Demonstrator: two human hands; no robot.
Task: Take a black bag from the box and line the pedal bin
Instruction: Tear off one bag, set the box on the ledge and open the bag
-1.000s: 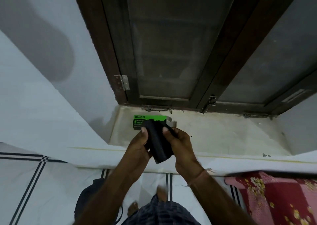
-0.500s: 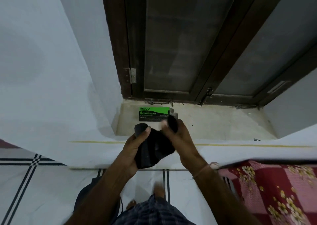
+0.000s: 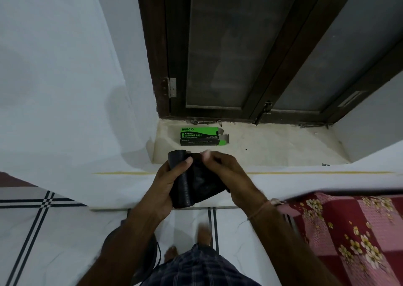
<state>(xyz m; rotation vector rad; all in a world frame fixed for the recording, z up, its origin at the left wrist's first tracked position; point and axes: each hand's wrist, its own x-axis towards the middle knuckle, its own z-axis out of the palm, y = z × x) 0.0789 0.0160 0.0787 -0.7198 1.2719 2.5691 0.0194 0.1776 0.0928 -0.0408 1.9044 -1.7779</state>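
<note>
A roll of black bags [image 3: 185, 185] is in front of me, over the edge of the sill. My left hand [image 3: 168, 183] grips the roll, thumb across its top. My right hand [image 3: 226, 172] pinches the loose outer sheet [image 3: 207, 183], which is peeled partly off the roll to the right. The green and black garbage-bag box [image 3: 199, 135] lies on the stone window sill [image 3: 272, 148] just beyond my hands, its right end flap open. A dark round object [image 3: 150, 255] on the floor under my left forearm is mostly hidden; I cannot tell whether it is the pedal bin.
A dark wooden window frame [image 3: 261, 93] with frosted panes rises behind the sill. White walls flank it. A red floral cloth [image 3: 349, 231] covers something at the lower right. The floor is white tile with black lines [image 3: 35, 220]. My bare feet show below.
The roll has come down and toward me from the box. My right hand has peeled the outer sheet away from the roll. The view has shifted left and closer.
</note>
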